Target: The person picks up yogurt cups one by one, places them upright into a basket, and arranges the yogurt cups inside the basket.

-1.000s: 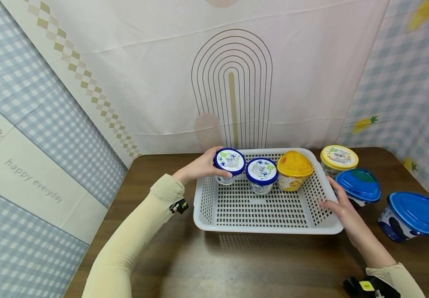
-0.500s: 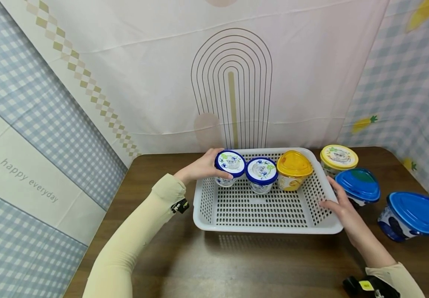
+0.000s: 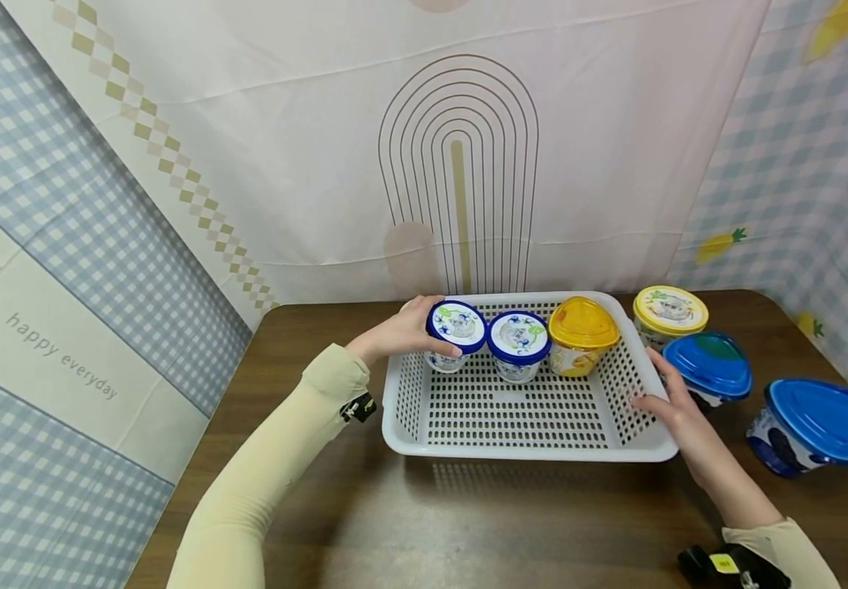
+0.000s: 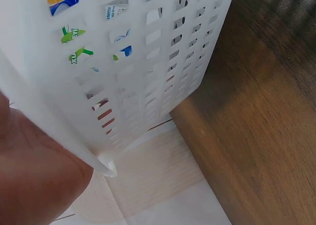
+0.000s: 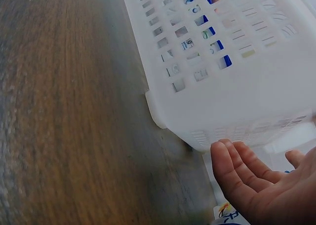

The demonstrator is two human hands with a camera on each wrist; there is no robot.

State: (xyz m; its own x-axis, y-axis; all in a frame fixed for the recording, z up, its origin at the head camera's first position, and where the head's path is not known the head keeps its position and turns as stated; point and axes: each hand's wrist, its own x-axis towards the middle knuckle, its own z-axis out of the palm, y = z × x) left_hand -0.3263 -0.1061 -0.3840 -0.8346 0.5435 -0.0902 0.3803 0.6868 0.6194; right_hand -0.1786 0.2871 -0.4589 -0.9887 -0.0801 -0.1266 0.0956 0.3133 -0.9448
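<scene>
A white perforated plastic basket [image 3: 519, 429] rests on the table. My left hand [image 3: 397, 331] reaches over its left rim and grips a tub with a dark-blue-rimmed white lid [image 3: 457, 324], thumb in front. Another blue-lidded tub [image 3: 518, 337] stands close beside it, followed by a yellow-lidded tub [image 3: 583, 325] to the right, all along the basket's back side. My right hand [image 3: 681, 413] holds the basket's right wall, thumb inside and fingers outside. In the right wrist view, those fingers [image 5: 229, 168] lie along the outer wall. The left wrist view shows printed tubs through the basket's holes.
Right of the basket stand a tub with a pale yellow lid [image 3: 670, 309], a blue-lidded tub [image 3: 708, 364] and a larger blue-lidded tub [image 3: 824, 421]. The brown wooden table [image 3: 468, 523] ends at a cloth-covered wall [image 3: 306, 164] behind the basket.
My left hand has shifted the held tub slightly toward me and a little to the right. The right hand and basket look about the same.
</scene>
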